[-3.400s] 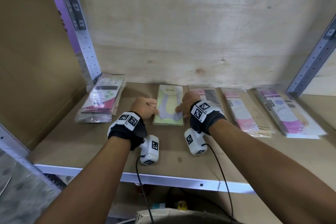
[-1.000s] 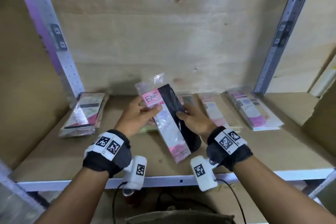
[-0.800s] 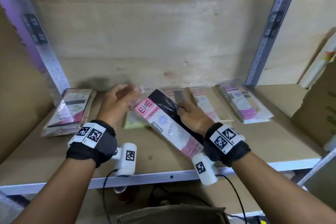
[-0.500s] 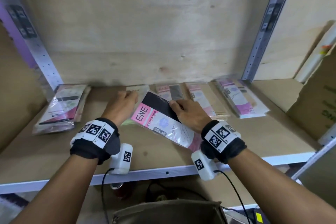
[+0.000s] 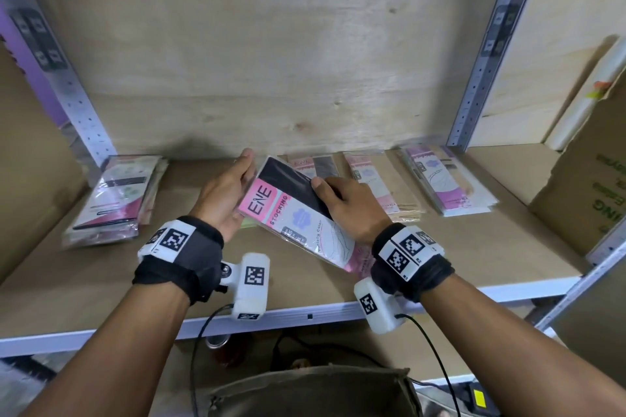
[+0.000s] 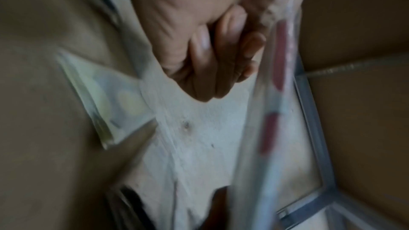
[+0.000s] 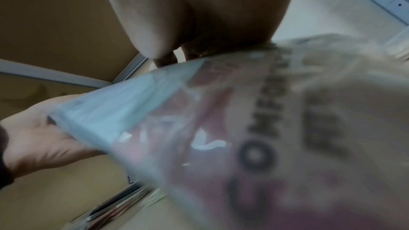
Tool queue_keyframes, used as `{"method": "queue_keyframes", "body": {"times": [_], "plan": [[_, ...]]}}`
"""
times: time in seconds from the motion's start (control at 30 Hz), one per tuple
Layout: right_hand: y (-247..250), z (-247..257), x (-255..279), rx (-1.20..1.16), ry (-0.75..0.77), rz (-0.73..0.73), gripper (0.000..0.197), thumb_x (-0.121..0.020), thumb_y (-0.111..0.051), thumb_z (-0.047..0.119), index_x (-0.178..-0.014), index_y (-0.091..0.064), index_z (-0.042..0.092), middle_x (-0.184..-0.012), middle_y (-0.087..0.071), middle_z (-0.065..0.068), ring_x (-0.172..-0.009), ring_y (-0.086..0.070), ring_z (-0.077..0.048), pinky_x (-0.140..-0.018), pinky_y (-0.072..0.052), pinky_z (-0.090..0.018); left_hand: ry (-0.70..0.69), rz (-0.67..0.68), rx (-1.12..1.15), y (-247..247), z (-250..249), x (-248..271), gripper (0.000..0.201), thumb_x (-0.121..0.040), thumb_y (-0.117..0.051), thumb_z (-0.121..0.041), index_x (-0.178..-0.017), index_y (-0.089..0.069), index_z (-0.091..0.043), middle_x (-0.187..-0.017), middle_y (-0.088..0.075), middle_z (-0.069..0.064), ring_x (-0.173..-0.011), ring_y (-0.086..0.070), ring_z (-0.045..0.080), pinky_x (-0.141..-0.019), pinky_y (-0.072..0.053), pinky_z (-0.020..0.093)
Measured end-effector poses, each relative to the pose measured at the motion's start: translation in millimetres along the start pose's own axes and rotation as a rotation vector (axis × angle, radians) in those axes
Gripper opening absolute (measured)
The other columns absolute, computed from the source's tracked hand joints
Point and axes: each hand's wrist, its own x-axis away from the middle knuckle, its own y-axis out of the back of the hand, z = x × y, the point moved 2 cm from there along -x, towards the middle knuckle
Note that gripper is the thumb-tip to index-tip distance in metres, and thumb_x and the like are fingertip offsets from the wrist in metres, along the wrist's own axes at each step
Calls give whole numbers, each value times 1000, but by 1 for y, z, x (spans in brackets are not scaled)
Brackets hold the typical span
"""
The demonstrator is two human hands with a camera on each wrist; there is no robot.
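Note:
A pink, white and black stocking packet [image 5: 291, 213] marked ENE is held tilted just above the shelf board [image 5: 101, 267]. My right hand [image 5: 342, 203] grips its right side, thumb on the black part. Seen from the right wrist, the same packet [image 7: 243, 128] is blurred and fills the picture. My left hand [image 5: 230, 193] lies along the packet's left edge with the forefinger stretched out. In the left wrist view its other fingers [image 6: 221, 59] are curled beside the edge-on packet [image 6: 278, 55]. A pale green packet [image 6: 115, 102] lies flat on the board below.
Further packets lie along the back of the shelf: a stack [image 5: 118, 193] at the left and rows [image 5: 372, 179] [image 5: 440, 183] at the right. A cardboard box [image 5: 586, 196] stands on the right. Metal uprights [image 5: 481, 54] frame the bay. A bag [image 5: 305, 389] sits below.
The packet has come down from upright to a low slant above the shelf. My left hand let go of it, touched the shelf, and now is back at its left edge.

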Motion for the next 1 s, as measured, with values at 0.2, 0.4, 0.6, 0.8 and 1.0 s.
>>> {"method": "queue_keyframes", "body": {"times": [0.2,0.4,0.6,0.8,1.0], "plan": [[3,-5,2,6,2,9,42,-100,-38,49,-65,-45,28,-63,-54,9,-59,-51,-6,-56,-32,-22,-102,-54,-401,8,-1,-5,50,-94,-50,-56,-70,-55,-13,-65,-59,9,-56,-65,20,-63,-44,34],[2,-11,4,84,16,6,36,-98,-41,51,-73,-53,28,-70,-60,7,-69,-58,-13,-60,-38,-25,-254,-55,-860,14,-4,-1,56,-100,-38,-53,-75,-60,-8,-52,-66,3,-43,-61,9,-40,-41,19],[1,-7,6,94,14,-16,37,-98,-42,51,-74,-52,25,-72,-61,3,-71,-58,-16,-61,-40,-28,-306,-142,-932,11,-5,1,52,-101,-36,-48,-60,-45,-17,-51,-48,-2,-49,-49,16,-52,-33,27],[2,1,5,-51,-9,2,44,-98,-43,52,-60,-42,29,-57,-47,12,-54,-46,-1,-56,-31,-21,-93,-14,-189,3,-7,4,44,-98,-53,-45,-61,-49,-21,-58,-45,6,-44,-51,17,-46,-40,21],[-2,3,2,-162,-17,25,47,-99,-43,51,-61,-43,23,-59,-49,10,-54,-46,-3,-59,-35,-21,65,54,128,-3,-1,10,38,-89,-63,-51,-92,-58,-13,-68,-58,9,-56,-58,22,-56,-51,29]]}}
